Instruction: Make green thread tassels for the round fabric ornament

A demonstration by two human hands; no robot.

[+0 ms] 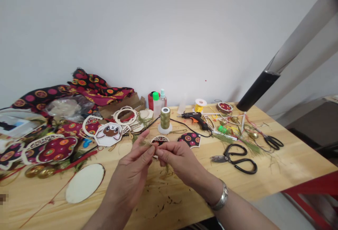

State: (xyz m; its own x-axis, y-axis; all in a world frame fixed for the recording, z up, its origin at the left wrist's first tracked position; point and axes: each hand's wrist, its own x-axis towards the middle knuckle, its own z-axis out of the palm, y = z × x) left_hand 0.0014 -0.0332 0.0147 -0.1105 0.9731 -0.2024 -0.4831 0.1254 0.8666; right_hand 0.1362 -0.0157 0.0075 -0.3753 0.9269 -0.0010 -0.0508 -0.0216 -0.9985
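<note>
Left hand: my left hand (133,166) is raised over the surface (277,173), thumb and forefinger pinched shut on the near end of a thin olive-gold thread tuft (144,143); the other fingers are loosely curled.
Thread tuft: I see it sitting right between my two hands, at the fingertips. Its long axis runs roughly side to side, a short wisp sticking up and away to the left past the left fingertips. How far it continues into the right hand I cannot tell.
Right hand: my right hand (179,161) meets the left one fingertip to fingertip, fingers closed in a pinch on the same tuft; a silver bangle (221,197) sits on that wrist.
Round ornament: a small dark-and-red fabric piece (160,140) lies on the surface just beyond the meeting fingertips, partly hidden by them.
Thread spool: an olive-gold spool (165,118) stands upright further beyond the hands, well apart from them.
Oval blank: a pale oval disc (84,183) lies flat to the left of my left hand.
Black scissors: they (236,158) lie to the right of my right hand, blades pointing left.
Glue gun: it (194,117) rests beyond the right hand, near the back.
</note>
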